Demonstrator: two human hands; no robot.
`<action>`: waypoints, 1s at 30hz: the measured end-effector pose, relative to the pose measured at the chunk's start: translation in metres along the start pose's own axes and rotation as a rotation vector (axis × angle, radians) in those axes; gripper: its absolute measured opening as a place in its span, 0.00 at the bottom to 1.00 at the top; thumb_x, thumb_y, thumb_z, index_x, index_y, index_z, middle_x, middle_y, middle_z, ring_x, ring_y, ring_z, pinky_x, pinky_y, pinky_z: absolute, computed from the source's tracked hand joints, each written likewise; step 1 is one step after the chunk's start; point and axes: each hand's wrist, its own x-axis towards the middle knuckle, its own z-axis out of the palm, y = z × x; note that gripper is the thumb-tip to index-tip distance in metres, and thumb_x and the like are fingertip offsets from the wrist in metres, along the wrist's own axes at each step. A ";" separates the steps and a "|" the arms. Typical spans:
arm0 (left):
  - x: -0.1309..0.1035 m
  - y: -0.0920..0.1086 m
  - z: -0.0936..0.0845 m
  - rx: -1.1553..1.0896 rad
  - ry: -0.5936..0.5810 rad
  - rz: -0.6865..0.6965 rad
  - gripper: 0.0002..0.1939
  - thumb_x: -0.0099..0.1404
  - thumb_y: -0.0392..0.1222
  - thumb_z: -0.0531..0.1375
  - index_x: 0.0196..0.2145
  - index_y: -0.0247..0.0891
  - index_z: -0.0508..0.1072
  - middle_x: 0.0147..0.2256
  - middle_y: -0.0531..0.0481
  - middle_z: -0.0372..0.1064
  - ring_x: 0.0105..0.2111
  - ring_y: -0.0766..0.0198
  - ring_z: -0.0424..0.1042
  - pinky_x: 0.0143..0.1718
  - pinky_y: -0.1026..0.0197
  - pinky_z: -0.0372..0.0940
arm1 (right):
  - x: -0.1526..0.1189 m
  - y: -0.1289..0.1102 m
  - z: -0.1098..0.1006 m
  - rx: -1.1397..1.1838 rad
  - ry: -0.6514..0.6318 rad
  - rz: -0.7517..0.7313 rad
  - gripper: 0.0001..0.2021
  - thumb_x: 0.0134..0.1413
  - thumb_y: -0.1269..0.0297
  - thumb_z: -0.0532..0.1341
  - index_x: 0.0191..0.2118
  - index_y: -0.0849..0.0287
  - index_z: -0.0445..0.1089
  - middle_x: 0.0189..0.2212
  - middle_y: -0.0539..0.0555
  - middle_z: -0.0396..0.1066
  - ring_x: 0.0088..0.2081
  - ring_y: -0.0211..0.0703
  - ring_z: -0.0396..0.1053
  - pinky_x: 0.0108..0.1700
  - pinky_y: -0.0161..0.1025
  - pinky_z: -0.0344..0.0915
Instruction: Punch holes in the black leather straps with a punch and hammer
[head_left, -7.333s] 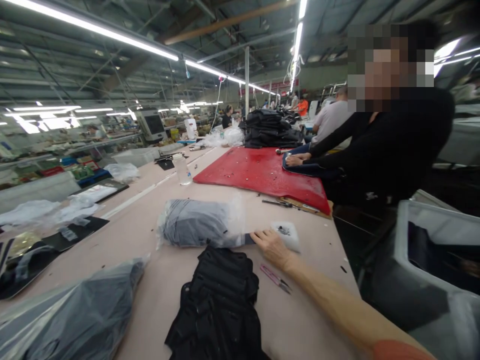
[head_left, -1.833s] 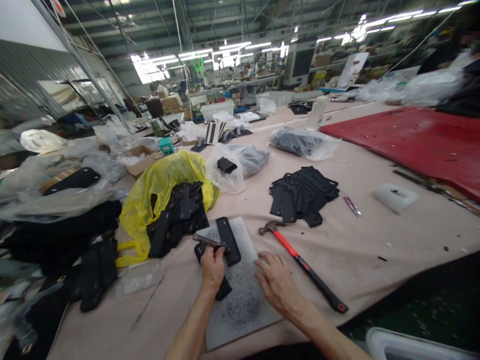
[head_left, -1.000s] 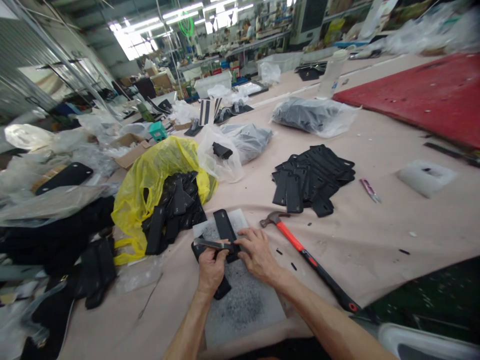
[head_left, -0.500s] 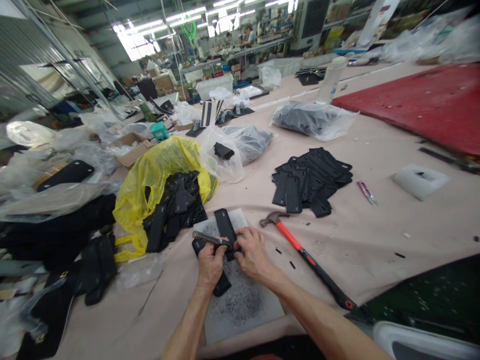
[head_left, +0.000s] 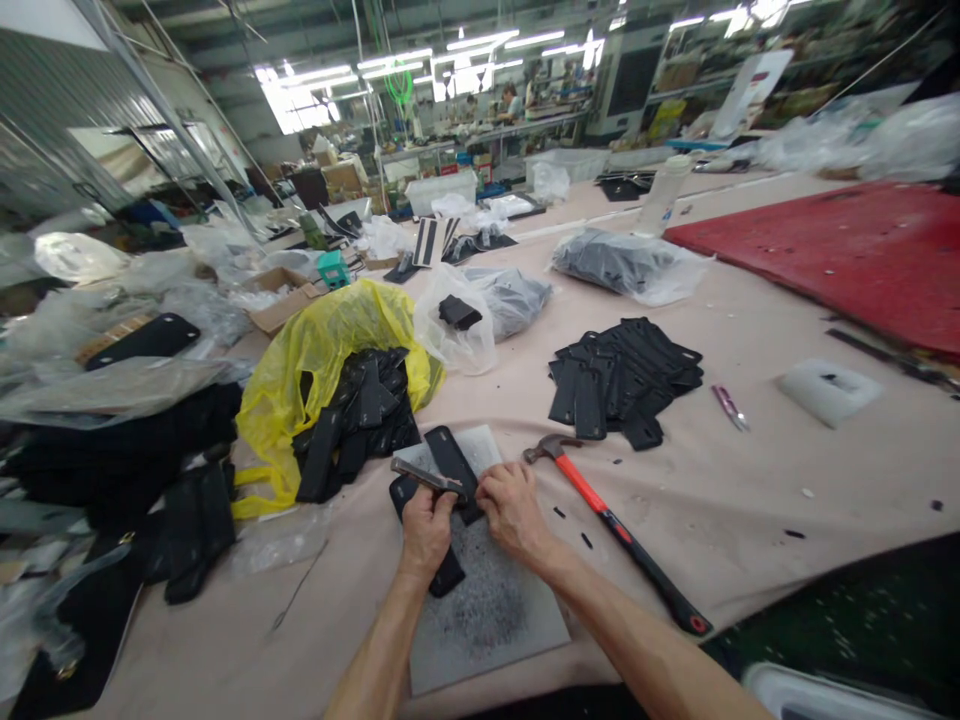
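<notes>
My left hand [head_left: 427, 525] is closed around the lower end of a metal bar-shaped tool [head_left: 420, 473], which slants up to the left. Beneath it two black strips [head_left: 450, 455] lie crossed on a scuffed white board [head_left: 499, 640]. My right hand [head_left: 516, 508] has its fingers bent and pinched at the edge of the upper strip, close to the left fingertips. What exactly lies between those fingertips is partly hidden. Just right of my right hand rests a claw hammer [head_left: 592, 497] with an orange and black handle.
A pile of black strips [head_left: 626, 380] lies beyond the hammer, near small pink snips [head_left: 730, 408] and a whitish block [head_left: 829, 392]. More strips spill from a yellow bag [head_left: 289, 370] on the left. Farther back are a clear-wrapped bundle [head_left: 630, 262] and a red sheet [head_left: 840, 250].
The camera view has tilted slightly, so the whole scene sits a little lower. Both hands stay at the crossed strips, and the metal tool slants a little more steeply.
</notes>
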 end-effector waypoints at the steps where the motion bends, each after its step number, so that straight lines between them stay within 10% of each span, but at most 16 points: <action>1: 0.000 0.001 0.000 -0.006 0.003 0.001 0.10 0.63 0.43 0.59 0.38 0.37 0.77 0.37 0.47 0.78 0.39 0.57 0.76 0.43 0.56 0.70 | -0.003 -0.001 0.002 0.008 0.022 -0.002 0.07 0.56 0.74 0.58 0.31 0.56 0.70 0.36 0.52 0.71 0.43 0.46 0.60 0.53 0.47 0.48; 30: -0.005 0.001 0.005 0.163 -0.079 0.282 0.09 0.63 0.37 0.60 0.40 0.39 0.78 0.40 0.47 0.79 0.43 0.56 0.78 0.48 0.52 0.72 | -0.014 0.033 0.007 0.433 0.115 -0.062 0.27 0.44 0.82 0.55 0.51 0.53 0.66 0.41 0.53 0.72 0.47 0.48 0.64 0.51 0.47 0.60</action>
